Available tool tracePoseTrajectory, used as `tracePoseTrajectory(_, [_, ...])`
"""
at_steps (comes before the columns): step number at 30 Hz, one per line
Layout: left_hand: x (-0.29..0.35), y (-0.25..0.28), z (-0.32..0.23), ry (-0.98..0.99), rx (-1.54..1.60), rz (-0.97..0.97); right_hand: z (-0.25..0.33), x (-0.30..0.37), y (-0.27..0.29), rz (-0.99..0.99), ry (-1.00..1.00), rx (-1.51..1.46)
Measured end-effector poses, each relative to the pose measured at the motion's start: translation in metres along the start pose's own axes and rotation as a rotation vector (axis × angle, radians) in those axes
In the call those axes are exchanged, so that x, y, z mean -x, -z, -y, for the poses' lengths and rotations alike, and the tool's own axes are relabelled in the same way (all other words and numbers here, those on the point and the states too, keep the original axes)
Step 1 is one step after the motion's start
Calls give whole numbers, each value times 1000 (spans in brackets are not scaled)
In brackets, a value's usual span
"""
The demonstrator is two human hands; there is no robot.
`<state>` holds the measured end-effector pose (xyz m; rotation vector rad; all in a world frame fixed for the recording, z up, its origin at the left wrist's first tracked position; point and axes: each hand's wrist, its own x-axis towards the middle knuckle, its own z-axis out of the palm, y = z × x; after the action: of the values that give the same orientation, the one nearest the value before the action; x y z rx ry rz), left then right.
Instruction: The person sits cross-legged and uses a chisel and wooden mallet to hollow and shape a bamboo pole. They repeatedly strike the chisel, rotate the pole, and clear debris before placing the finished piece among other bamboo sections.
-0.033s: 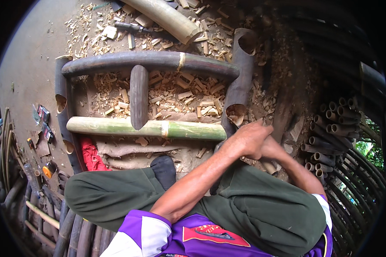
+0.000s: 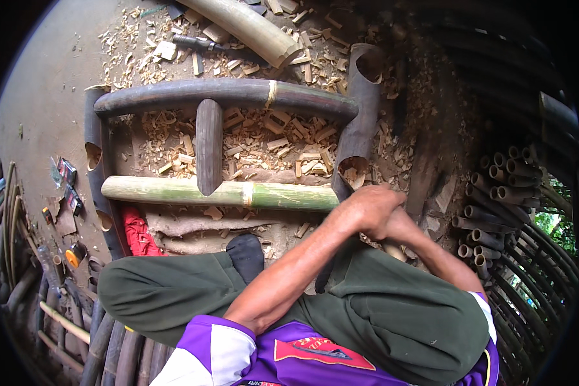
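My left hand [image 2: 374,207] is closed at the lower end of a dark bamboo post [image 2: 355,138], just below its scooped-out opening. Pressed against it is my right hand [image 2: 397,225], its fingers mostly hidden. A pale wooden rod end [image 2: 394,249] sticks out beneath the hands; whether either one grips it cannot be seen. The post forms the right side of a bamboo frame with a dark curved top rail [image 2: 193,95], a short dark upright [image 2: 209,145], a pale green lower rail [image 2: 289,195] and a dark left post [image 2: 99,161].
Wood chips [image 2: 289,145] litter the ground inside and beyond the frame. A thick pale bamboo pole [image 2: 248,29] lies at the far side near a dark-handled tool [image 2: 196,42]. Red cloth [image 2: 140,231] sits by the left post. Cut bamboo tubes [image 2: 495,193] are stacked at right.
My two hands have shifted very slightly left and nearer to me, still together at the post's lower end. The frame looks almost unmoved.
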<state>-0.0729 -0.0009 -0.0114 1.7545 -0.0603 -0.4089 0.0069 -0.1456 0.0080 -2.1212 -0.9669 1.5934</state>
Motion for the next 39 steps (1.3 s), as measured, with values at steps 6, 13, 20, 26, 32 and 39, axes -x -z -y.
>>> tracePoseTrajectory(6, [44,49,-12,-144,-1,-446,13,11,-34,-151,-68,-718])
tracePoseTrajectory(13, [109,241,123,555,-409,-1420,-66,20,-43,-844,-143,-57])
tracePoseTrajectory(20, [76,339,241,1133,-190,-1464,-124,17,-63,-959,-436,386])
tracePoseTrajectory(26, [113,341,235,642,752,-1854,-137,41,7,-1249,-751,373])
tracePoseTrajectory(32, [130,296,115,-10,525,-1905,-174,30,1,-956,-386,8])
tracePoseTrajectory(39, [12,140,-44,-180,316,-1084,-174,23,21,-1067,-191,-223])
